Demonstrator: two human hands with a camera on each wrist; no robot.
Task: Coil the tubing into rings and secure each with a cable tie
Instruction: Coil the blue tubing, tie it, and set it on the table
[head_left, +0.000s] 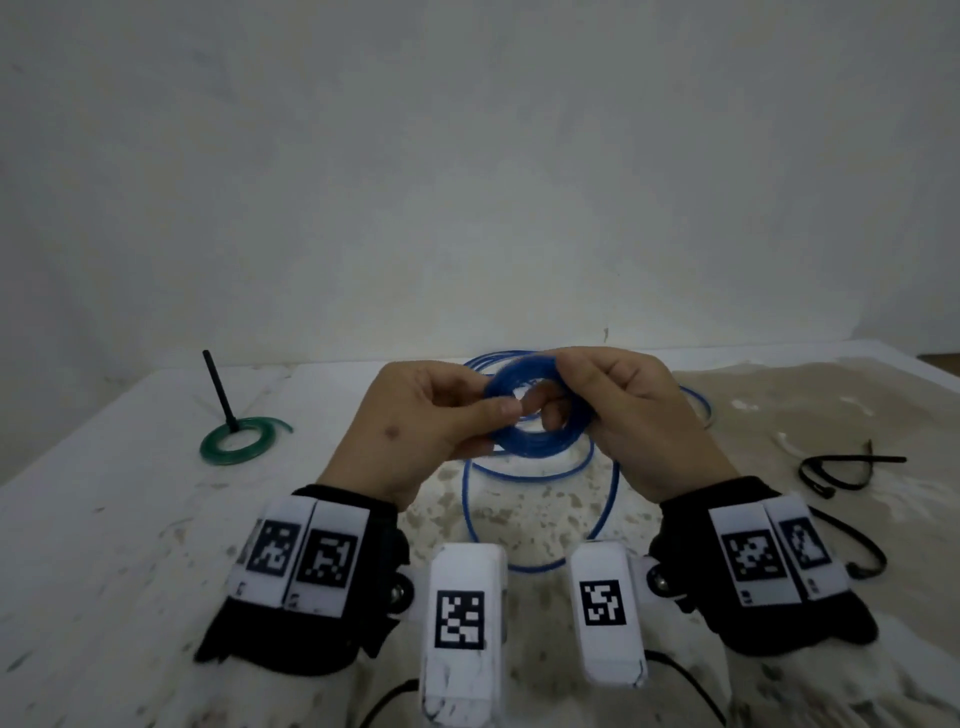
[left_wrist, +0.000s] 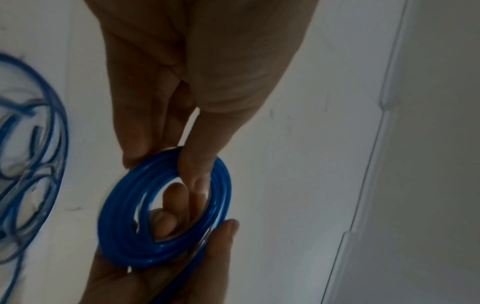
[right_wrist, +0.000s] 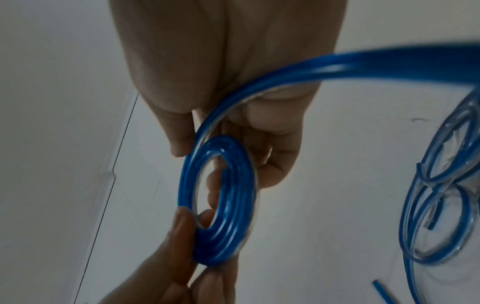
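Your left hand (head_left: 431, 426) and right hand (head_left: 634, 415) each pinched the glossy, tightly wound blue plastic tubing ring (head_left: 537, 402) — slack loops (head_left: 540, 499) trailed across the mottled table (head_left: 130, 519).

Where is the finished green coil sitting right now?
In the head view the green coil lies flat on the table at far left, well clear of the left hand, with a black cable tie standing up from its far edge.
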